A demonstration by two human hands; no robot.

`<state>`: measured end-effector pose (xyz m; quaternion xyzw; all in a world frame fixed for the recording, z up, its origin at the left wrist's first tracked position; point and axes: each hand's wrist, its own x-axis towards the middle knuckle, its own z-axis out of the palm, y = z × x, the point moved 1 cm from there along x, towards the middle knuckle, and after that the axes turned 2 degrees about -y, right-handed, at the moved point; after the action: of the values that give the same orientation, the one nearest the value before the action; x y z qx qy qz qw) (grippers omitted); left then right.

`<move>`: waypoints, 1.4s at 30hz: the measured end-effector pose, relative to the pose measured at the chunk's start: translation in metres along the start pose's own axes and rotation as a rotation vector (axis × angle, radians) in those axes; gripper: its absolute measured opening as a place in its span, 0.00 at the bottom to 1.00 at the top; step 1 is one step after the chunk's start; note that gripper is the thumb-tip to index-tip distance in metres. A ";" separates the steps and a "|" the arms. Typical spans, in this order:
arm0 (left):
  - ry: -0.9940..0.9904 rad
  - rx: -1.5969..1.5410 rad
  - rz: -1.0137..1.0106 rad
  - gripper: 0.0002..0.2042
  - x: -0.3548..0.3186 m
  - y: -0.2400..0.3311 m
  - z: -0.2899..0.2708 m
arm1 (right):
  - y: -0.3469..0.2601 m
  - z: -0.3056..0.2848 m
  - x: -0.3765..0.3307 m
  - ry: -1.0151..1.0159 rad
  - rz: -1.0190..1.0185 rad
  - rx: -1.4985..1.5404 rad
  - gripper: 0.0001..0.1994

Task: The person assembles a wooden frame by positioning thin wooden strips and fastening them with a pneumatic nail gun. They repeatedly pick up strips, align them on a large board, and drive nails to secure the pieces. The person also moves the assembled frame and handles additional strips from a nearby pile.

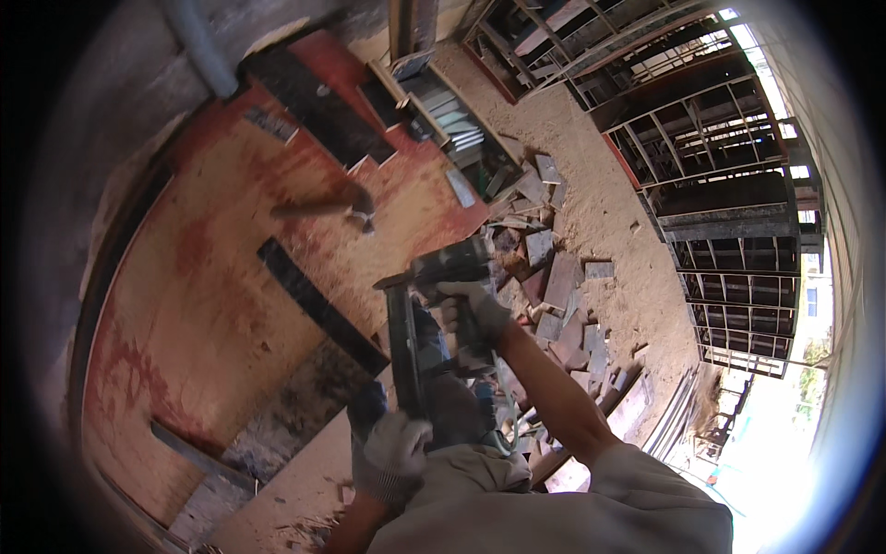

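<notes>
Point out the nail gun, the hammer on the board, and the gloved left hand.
nail gun (452,268): head view, on its dark body.
hammer (323,209): head view, on its handle.
left hand (395,451): head view, on the back of the glove.

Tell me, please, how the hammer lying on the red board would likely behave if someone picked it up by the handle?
The hammer looks rigid, so it should not flex. Its dark head sits at one end, so it would probably feel head-heavy. Lying flat on the red board, it seems unlikely to roll.

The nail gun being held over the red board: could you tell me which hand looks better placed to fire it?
Probably the right hand: it wraps the nail gun at its handle, while the left hand only grips the long magazine's lower end.
</notes>
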<state>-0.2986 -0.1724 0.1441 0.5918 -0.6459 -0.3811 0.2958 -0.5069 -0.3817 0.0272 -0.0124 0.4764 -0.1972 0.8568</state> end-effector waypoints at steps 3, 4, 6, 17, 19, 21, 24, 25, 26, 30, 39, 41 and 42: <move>-0.020 0.077 -0.174 0.08 0.020 0.019 0.001 | -0.024 -0.009 0.050 -0.056 0.077 -0.032 0.11; -0.025 0.105 -0.233 0.08 0.031 0.024 0.006 | -0.027 -0.009 0.064 -0.081 0.131 -0.033 0.11; 0.059 0.222 -0.292 0.10 0.052 0.029 0.013 | -0.026 -0.010 0.087 -0.070 0.174 -0.112 0.13; 0.028 0.201 -0.534 0.15 0.105 0.048 0.061 | -0.208 -0.059 0.133 0.842 -0.435 -1.872 0.20; 0.056 0.187 -0.572 0.15 0.109 0.049 0.056 | -0.215 -0.047 0.157 0.938 -0.345 -1.901 0.19; 0.039 0.116 -0.552 0.16 0.113 0.052 0.048 | -0.218 -0.040 0.172 0.960 -0.292 -1.957 0.20; -0.131 -0.027 -0.686 0.20 0.126 0.052 0.041 | -0.226 -0.039 0.172 0.735 -0.305 -1.980 0.21; -0.212 -0.071 -0.776 0.22 0.132 0.050 0.041 | -0.232 -0.039 0.167 0.742 -0.280 -1.844 0.23; -0.166 -0.113 -0.773 0.22 0.140 0.047 0.039 | -0.236 -0.038 0.161 0.664 -0.275 -1.750 0.24; 0.293 -0.469 -0.706 0.22 0.197 0.011 0.047 | -0.221 -0.003 0.126 0.461 -0.326 -1.528 0.25; 0.633 -1.234 -0.741 0.13 0.241 -0.062 0.062 | -0.125 0.055 0.014 -0.096 -0.525 -1.556 0.17; 0.790 -1.347 -0.856 0.13 0.214 -0.070 0.058 | -0.112 0.055 0.008 0.017 -0.425 -1.529 0.16; 0.838 -1.348 -0.889 0.13 0.200 -0.074 0.053 | -0.103 0.054 0.004 0.086 -0.342 -1.544 0.16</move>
<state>-0.3281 -0.3633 0.0392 0.5782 0.1620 -0.5107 0.6153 -0.4941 -0.4875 0.0755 -0.6687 0.5028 0.0599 0.5445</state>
